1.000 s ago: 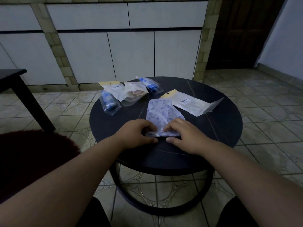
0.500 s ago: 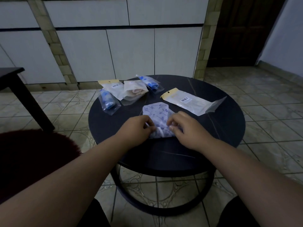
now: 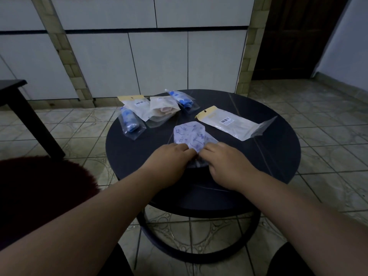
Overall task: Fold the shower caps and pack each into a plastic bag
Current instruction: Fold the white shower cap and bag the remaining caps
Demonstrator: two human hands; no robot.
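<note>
A pale shower cap with a purple print (image 3: 189, 135) lies partly folded in the middle of the round dark table (image 3: 278, 156). My left hand (image 3: 169, 163) and my right hand (image 3: 225, 164) pinch its near edge side by side, fingers curled into the fabric. An empty plastic bag with a yellow header and barcode (image 3: 233, 123) lies flat just to the right of the cap. At the table's far edge lie packed bags: two with blue caps (image 3: 130, 122) (image 3: 182, 100), one with a pinkish cap (image 3: 162, 110) and a flat barcode bag (image 3: 135, 103).
A dark side table (image 3: 18, 108) stands at the left and a dark red cushion (image 3: 35, 196) fills the near left. White cabinet doors (image 3: 159, 62) line the wall behind. The floor is tiled.
The cap's near part has been folded up over itself, making the cap shorter and more compact. Both hands moved slightly forward along with the fold and stay on the fabric.
</note>
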